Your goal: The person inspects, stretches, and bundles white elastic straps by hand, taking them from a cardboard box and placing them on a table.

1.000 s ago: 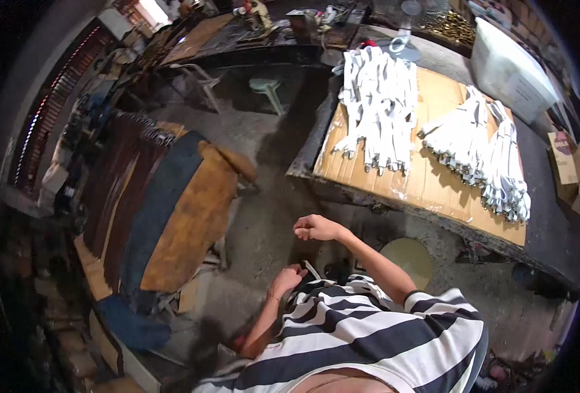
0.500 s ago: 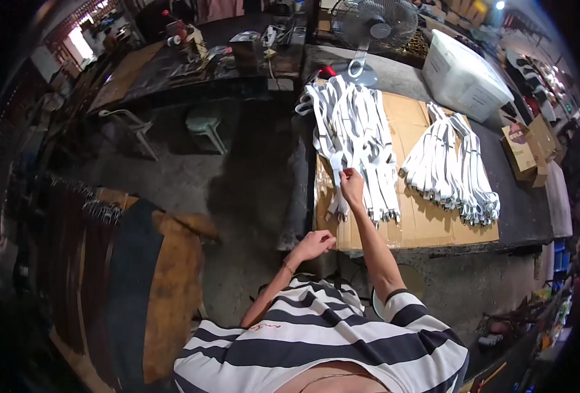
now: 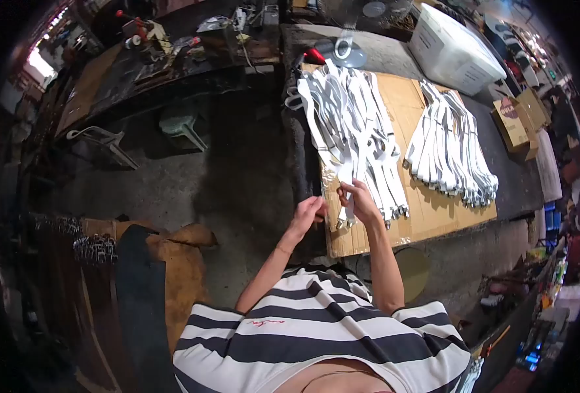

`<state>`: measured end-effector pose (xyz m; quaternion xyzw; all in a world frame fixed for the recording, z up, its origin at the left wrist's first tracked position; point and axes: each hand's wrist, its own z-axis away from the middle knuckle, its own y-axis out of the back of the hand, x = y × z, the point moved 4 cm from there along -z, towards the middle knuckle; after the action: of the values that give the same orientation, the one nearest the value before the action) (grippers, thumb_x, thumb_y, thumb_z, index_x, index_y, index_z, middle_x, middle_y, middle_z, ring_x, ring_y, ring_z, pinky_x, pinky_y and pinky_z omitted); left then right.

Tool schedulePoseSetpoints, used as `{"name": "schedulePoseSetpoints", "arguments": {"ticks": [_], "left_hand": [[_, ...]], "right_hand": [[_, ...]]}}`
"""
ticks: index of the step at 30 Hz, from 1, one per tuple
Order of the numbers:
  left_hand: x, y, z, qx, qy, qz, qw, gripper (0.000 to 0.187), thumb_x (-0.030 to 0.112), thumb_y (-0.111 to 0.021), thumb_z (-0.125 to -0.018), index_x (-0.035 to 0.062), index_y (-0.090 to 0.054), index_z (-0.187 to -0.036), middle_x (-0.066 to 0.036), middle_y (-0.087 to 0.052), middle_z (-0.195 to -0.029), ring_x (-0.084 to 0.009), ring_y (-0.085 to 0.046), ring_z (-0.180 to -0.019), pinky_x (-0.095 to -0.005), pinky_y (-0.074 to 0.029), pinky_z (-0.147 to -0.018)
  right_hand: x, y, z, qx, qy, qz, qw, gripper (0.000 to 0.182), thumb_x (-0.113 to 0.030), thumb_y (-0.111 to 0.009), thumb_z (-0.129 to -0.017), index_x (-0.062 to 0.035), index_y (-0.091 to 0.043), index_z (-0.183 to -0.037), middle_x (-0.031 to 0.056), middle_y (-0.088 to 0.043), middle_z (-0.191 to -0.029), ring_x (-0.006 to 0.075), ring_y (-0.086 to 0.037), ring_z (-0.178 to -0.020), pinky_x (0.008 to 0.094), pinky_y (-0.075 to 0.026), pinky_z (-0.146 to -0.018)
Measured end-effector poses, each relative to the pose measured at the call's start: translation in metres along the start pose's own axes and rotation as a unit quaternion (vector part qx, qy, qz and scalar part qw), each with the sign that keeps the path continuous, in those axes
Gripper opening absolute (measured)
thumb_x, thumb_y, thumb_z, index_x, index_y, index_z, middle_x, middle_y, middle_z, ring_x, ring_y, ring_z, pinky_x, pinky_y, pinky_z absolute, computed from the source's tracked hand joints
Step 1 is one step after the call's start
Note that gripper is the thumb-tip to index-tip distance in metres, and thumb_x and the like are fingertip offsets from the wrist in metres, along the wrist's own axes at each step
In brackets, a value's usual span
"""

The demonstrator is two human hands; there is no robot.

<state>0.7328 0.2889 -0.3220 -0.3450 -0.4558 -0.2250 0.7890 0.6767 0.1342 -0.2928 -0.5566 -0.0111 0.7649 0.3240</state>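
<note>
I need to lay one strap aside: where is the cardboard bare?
Bare cardboard runs between the near strap pile and the far strap pile, and along the front edge below both. The corner by the left hand and right hand is crowded with strap ends.

Cardboard sheet [image 3: 427, 209] on workbench [image 3: 519, 183], centre-right of frame. Two strap bundles on it: left bundle [image 3: 352, 124], right bundle [image 3: 450, 150]. Plastic bin [image 3: 454, 52] upper right, behind cardboard. Fan base [image 3: 346, 51] top centre. Stool [image 3: 182, 124] upper left, on floor.
</note>
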Motion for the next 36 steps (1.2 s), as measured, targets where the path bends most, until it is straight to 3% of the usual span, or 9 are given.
{"name": "schedulePoseSetpoints", "arguments": {"ticks": [4,9,11,13,16,19,25,29,36], "left_hand": [[0.007,-0.052,-0.024,-0.112,0.028,0.157,0.981,0.029,0.034,-0.044,-0.094,0.0062,-0.053,-0.091,-0.003,-0.058,-0.076,-0.014,-0.059,-0.067,-0.0294,-0.048,-0.061],[-0.013,-0.075,-0.045,-0.11,0.014,0.167,0.98,0.025,0.027,-0.044,-0.093,0.0028,-0.052,-0.091,-0.006,-0.055,-0.071,-0.0176,-0.054,-0.058,-0.0364,-0.049,-0.051],[-0.017,-0.081,-0.043,-0.136,0.055,0.373,0.916,0.018,0.017,-0.044,-0.092,0.0023,-0.053,-0.094,-0.006,-0.057,-0.079,-0.0165,-0.058,-0.072,-0.0321,-0.049,-0.058],[-0.02,-0.083,-0.05,-0.049,0.064,0.383,0.92,0.021,0.02,-0.049,-0.09,0.001,-0.053,-0.098,-0.009,-0.057,-0.08,-0.0196,-0.056,-0.064,-0.0378,-0.05,-0.06],[-0.019,-0.074,-0.061,0.039,-0.013,0.386,0.922,0.02,0.017,-0.048,-0.091,0.0007,-0.053,-0.1,-0.009,-0.058,-0.086,-0.0202,-0.058,-0.079,-0.0361,-0.049,-0.075],[-0.021,-0.064,-0.07,0.035,-0.092,0.38,0.92,0.016,0.015,-0.048,-0.091,0.0017,-0.054,-0.098,-0.008,-0.058,-0.087,-0.0194,-0.058,-0.079,-0.0351,-0.049,-0.074],[0.008,-0.059,-0.056,0.235,-0.14,0.393,0.878,0.015,0.019,-0.049,-0.091,0.0054,-0.053,-0.09,-0.007,-0.058,-0.074,-0.0179,-0.055,-0.06,-0.0338,-0.05,-0.058],[0.028,-0.046,-0.049,0.218,-0.18,0.39,0.876,0.024,0.029,-0.044,-0.093,0.0079,-0.052,-0.084,-0.005,-0.051,-0.065,-0.0156,-0.044,-0.051,-0.0303,-0.037,-0.049],[0.077,-0.005,-0.045,0.176,-0.248,0.334,0.892,0.024,0.029,-0.046,-0.092,0.0096,-0.046,-0.078,-0.001,-0.04,-0.057,-0.0095,-0.033,-0.041,-0.0238,-0.027,-0.038]], "right_hand": [[0.003,0.001,0.033,-0.025,-0.024,-0.068,0.997,0.021,-0.024,-0.046,-0.094,-0.0037,-0.052,-0.097,0.0031,-0.056,-0.071,0.0091,-0.051,-0.055,0.0211,-0.038,-0.042],[-0.006,0.029,0.052,0.05,-0.001,-0.009,0.999,0.016,-0.016,-0.047,-0.093,-0.0023,-0.052,-0.098,0.0049,-0.057,-0.069,0.0109,-0.054,-0.056,0.023,-0.045,-0.05],[-0.01,0.037,0.061,0.031,-0.039,-0.001,0.999,0.014,-0.013,-0.05,-0.091,-0.0014,-0.052,-0.098,0.0061,-0.058,-0.072,0.0116,-0.055,-0.057,0.0237,-0.045,-0.051],[-0.004,0.047,0.065,0.0,-0.054,-0.017,0.998,0.014,-0.014,-0.052,-0.09,-0.0023,-0.053,-0.096,0.0048,-0.057,-0.071,0.0107,-0.053,-0.057,0.0226,-0.042,-0.05],[0.008,0.051,0.066,0.018,-0.135,-0.063,0.989,0.017,-0.023,-0.055,-0.09,-0.006,-0.052,-0.09,0.0014,-0.053,-0.067,0.0076,-0.048,-0.054,0.0195,-0.035,-0.046],[0.017,0.056,0.066,-0.058,-0.148,-0.079,0.984,0.017,-0.023,-0.054,-0.09,-0.0061,-0.051,-0.088,0.0014,-0.053,-0.065,0.0079,-0.047,-0.051,0.0199,-0.035,-0.044],[-0.007,0.086,0.098,-0.238,-0.112,0.015,0.965,0.012,-0.005,-0.059,-0.084,0.0067,-0.06,-0.086,0.0117,-0.062,-0.073,0.0154,-0.057,-0.058,0.0251,-0.046,-0.052],[0.018,0.126,0.113,-0.261,-0.248,0.019,0.933,0.017,-0.01,-0.063,-0.08,0.0018,-0.055,-0.087,0.0104,-0.06,-0.069,0.0155,-0.057,-0.056,0.0275,-0.048,-0.05],[0.029,0.128,0.139,-0.323,-0.311,-0.063,0.892,0.022,-0.023,-0.059,-0.087,-0.0004,-0.055,-0.088,0.0008,-0.048,-0.059,0.0092,-0.046,-0.05,0.0228,-0.037,-0.045]]}}
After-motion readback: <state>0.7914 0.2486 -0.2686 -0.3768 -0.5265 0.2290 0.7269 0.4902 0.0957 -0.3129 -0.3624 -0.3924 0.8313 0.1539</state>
